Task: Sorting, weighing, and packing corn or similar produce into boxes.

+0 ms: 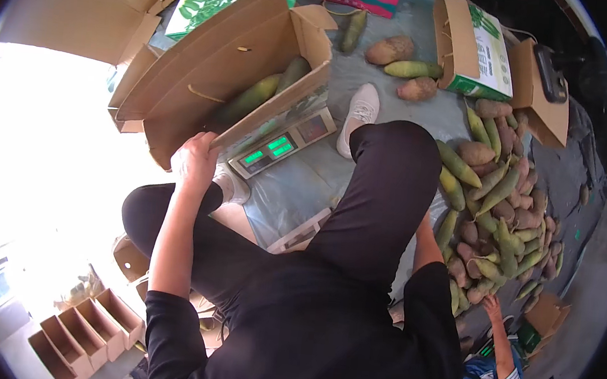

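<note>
My left hand (196,158) is closed on the near corner edge of an open cardboard box (218,52), thumb and fingers pinching its wall. Two or so long green radishes (256,97) lie inside the box; its far bottom is partly hidden. The box rests on a digital scale (282,143) with a lit green display. My right forearm (426,243) reaches down beside my right knee, and the knee hides the hand. On that side lies a big heap of green radishes (500,189) mixed with brownish-red roots (476,153).
Loose roots (390,50) and a green radish (413,70) lie beyond my shoe. Printed cartons (474,49) stand at the far right. Several open boxes (92,337) line up at lower left. Another person's hand (493,307) touches the heap's near end.
</note>
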Motion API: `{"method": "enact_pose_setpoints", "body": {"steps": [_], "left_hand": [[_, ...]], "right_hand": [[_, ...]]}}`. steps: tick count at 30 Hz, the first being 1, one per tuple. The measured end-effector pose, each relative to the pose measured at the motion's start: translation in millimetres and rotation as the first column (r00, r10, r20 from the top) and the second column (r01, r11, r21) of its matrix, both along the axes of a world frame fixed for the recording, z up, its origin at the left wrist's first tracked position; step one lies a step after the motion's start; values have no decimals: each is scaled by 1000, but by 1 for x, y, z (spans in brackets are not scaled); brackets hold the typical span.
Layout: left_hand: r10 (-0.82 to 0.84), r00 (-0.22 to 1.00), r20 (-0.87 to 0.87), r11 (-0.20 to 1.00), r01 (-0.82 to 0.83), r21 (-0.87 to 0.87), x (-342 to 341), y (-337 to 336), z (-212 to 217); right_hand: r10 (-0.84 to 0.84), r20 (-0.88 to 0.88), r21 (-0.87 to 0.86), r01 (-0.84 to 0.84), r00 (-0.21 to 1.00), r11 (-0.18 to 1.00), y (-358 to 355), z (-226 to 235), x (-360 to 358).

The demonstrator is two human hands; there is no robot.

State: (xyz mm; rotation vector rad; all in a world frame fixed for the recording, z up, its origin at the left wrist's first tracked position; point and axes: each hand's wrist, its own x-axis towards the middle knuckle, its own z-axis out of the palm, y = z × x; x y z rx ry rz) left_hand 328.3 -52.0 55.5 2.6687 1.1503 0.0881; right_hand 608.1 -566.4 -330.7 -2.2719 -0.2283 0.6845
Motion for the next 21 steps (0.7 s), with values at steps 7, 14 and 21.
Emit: {"method": "enact_pose_setpoints", "body": {"steps": [7, 14, 21], "left_hand": [[7, 1000, -7, 999, -7, 40, -21, 2, 6], [-6, 1000, 7, 999, 6, 40, -18, 3, 7], [3, 1000, -13, 998, -2, 57, -23, 0, 12]], "right_hand": [[149, 131, 177, -172, 980, 969, 134, 201, 91], [418, 376, 195, -512, 827, 837, 278, 433, 95], [649, 659, 7, -865, 381, 501, 425, 490, 13]]}}
